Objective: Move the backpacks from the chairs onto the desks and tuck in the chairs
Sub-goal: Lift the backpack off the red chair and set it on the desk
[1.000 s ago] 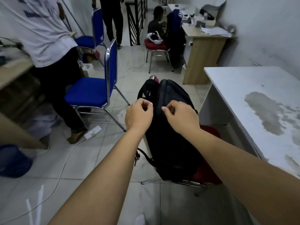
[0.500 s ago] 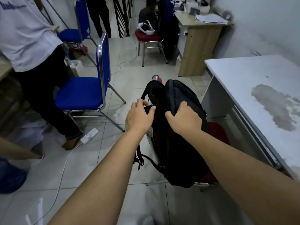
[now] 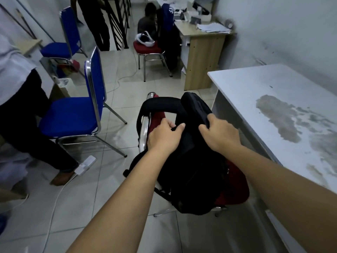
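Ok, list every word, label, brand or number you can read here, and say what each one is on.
Nothing here is legible.
White marking on the blue cloth draped on the far chair: too blurred to read.
Papers on the far wooden desk: too small to read.
Black backpack gripped by the left hand and right hand: no label visible.
White desk: stains only, no text.
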